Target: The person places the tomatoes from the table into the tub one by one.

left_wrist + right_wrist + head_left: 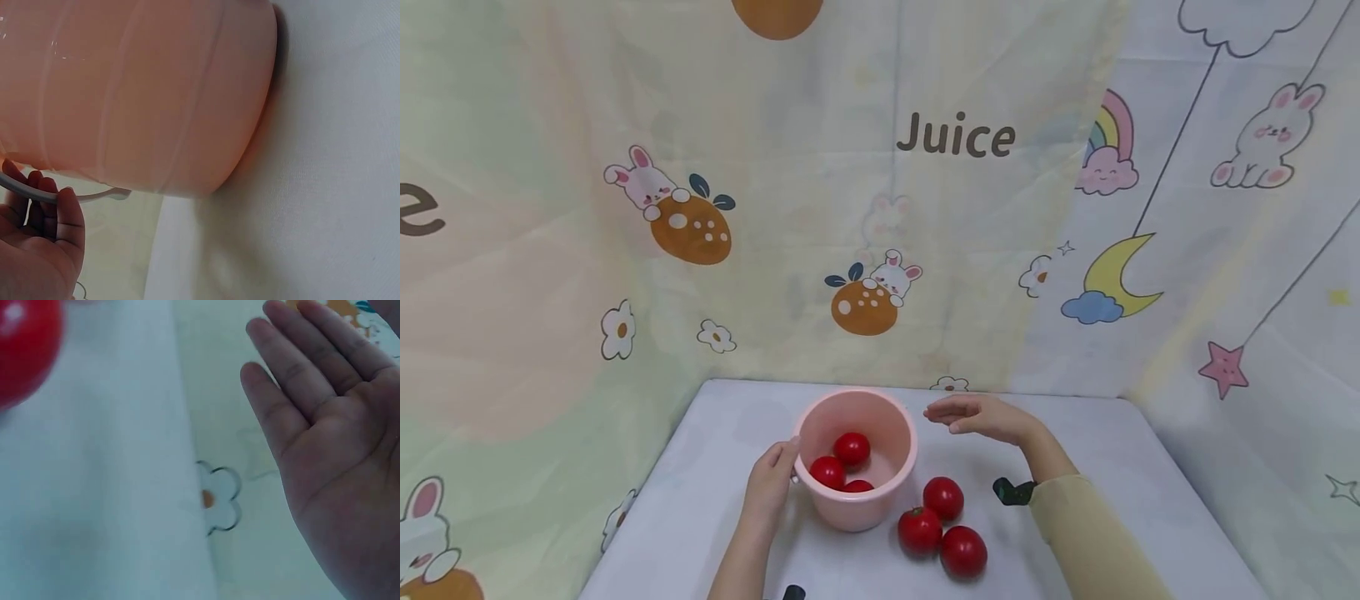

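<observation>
A pink bucket point(853, 508) stands on the table with three red tomatoes point(852, 448) visible inside it. At its left side my left hand point(769, 479) grips it by the pale handle point(100, 195), fingers curled around that handle in the left wrist view. My right hand point(981, 417) is held above the table to the right of the bucket, apart from it. Its fingers are straight and the palm point(350, 462) holds nothing. Three more tomatoes point(964, 552) lie close together on the table, right of the bucket and nearer to me than the right hand.
The white table point(715, 483) ends at a back edge just behind the bucket. Printed cloth point(775, 208) with rabbits and flowers hangs behind and on both sides. A dark band point(1013, 492) sits at the right wrist.
</observation>
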### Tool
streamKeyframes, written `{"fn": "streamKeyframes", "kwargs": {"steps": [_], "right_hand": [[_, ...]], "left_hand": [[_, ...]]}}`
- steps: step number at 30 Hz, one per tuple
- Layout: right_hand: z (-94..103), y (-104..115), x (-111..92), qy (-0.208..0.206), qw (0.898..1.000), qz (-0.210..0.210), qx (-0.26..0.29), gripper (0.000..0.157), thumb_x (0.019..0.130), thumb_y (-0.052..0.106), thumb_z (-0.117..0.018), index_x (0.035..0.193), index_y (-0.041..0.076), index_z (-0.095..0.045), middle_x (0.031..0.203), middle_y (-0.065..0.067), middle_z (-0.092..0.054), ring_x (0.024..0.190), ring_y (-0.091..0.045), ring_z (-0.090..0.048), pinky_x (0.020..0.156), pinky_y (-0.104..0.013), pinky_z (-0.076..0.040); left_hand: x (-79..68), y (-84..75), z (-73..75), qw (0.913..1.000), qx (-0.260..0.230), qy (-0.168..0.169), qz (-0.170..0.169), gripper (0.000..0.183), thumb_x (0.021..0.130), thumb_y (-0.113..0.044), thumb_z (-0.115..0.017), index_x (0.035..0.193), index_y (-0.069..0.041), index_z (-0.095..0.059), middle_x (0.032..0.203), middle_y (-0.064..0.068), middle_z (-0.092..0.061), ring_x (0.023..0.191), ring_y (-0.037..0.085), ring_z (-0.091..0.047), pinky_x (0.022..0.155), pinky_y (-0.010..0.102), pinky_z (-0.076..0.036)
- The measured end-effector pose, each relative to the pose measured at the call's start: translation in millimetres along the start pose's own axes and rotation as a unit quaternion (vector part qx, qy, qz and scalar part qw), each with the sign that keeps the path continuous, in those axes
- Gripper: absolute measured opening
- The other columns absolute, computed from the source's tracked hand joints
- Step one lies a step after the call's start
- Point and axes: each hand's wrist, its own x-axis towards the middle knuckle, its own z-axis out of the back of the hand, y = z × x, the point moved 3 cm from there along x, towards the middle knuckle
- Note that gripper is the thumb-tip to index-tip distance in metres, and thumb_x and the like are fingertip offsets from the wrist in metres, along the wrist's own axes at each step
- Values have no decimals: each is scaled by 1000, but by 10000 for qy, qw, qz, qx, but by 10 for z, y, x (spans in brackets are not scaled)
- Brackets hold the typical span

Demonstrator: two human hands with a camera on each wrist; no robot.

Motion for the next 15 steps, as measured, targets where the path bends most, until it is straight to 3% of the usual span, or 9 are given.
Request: {"fn": "streamKeyframes", "kwargs": {"steps": [7,11,15], "right_hand": [[-275,-515,-148,110,9988,-467,117,59,94,29,-64,149,25,-43,154,-8,-43,144,-29,-40,112,-49,-38],[-399,-656,-192,113,9981,-516,316,61,94,23,-65,151,20,-41,154,-8,-44,144,-31,-39,112,-50,-39],[-477,-734,-202,48,9973,-571,465,67,90,28,-70,150,17,-42,151,-6,-48,141,-30,-44,108,-46,-44]], "left_hand": [[9,17,-1,10000,23,25,19,61,96,-65,-44,104,-8,-64,90,2,-60,96,19,-51,79,32,-43],[22,21,2,10000,-10,1,40,60,97,-63,-44,102,-7,-63,88,3,-60,96,20,-51,79,34,-43],[37,29,-1,10000,-3,-20,95,59,97,-63,-44,100,-7,-62,89,3,-60,97,20,-51,80,35,-43]]}}
